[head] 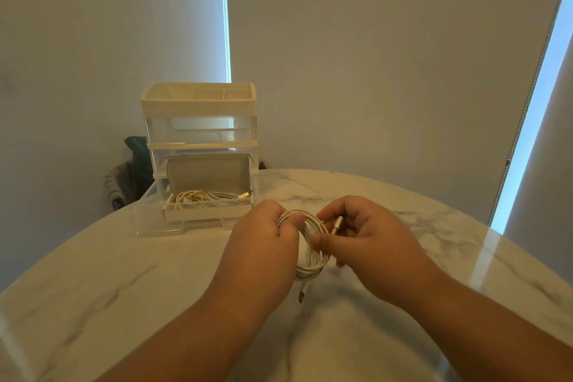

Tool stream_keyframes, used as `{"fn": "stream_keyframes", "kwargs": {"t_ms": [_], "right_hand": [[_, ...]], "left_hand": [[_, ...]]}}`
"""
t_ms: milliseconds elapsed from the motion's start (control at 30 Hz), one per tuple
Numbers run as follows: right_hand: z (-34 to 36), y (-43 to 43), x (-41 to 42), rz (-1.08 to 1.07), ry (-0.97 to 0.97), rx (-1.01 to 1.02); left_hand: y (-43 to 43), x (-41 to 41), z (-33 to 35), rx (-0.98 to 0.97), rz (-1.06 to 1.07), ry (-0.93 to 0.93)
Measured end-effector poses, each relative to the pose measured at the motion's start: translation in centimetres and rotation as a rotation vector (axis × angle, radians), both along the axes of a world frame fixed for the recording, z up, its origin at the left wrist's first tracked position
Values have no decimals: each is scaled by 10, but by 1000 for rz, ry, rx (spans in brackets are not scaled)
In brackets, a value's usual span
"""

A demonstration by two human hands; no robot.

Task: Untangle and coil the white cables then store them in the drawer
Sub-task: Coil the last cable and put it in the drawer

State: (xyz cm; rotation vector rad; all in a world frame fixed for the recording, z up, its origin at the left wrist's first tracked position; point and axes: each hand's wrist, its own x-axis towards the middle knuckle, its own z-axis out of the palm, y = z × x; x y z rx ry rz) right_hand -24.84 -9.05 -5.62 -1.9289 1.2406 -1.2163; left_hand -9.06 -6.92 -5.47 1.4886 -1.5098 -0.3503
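A coiled white cable point(310, 254) hangs between my two hands above the marble table point(155, 273). My left hand point(266, 232) grips the coil's upper left side. My right hand point(362, 236) pinches the coil's right side, with one connector end sticking up between its fingers. The other connector end dangles below the coil. Behind the hands, the bottom drawer point(207, 214) of a clear organiser point(198, 130) is pulled open. Other white cables point(207, 198) lie coiled inside it.
The organiser stands at the table's far left edge, with a white divided tray on top. A chair with dark cloth point(130, 170) sits behind it. Blinds cover the windows beyond. The round table's edge curves close on both sides.
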Motion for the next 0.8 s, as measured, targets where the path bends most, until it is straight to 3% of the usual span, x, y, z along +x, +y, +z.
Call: {"fn": "stream_keyframes", "kwargs": {"t_ms": [100, 267, 367, 600, 800], "right_hand": [[4, 2, -1, -113, -36, -106], [-5, 3, 9, -17, -289, 269], [-10, 6, 16, -10, -296, 204], [-15, 4, 26, -20, -814, 475], [-17, -2, 22, -70, -600, 435]], "left_hand": [[0, 0, 0, -26, 30, 12], [3, 1, 0, -90, 37, 85], [3, -2, -3, -97, 22, 74], [5, -10, -6, -100, -91, 9], [4, -12, -10, -126, -64, -39]]}}
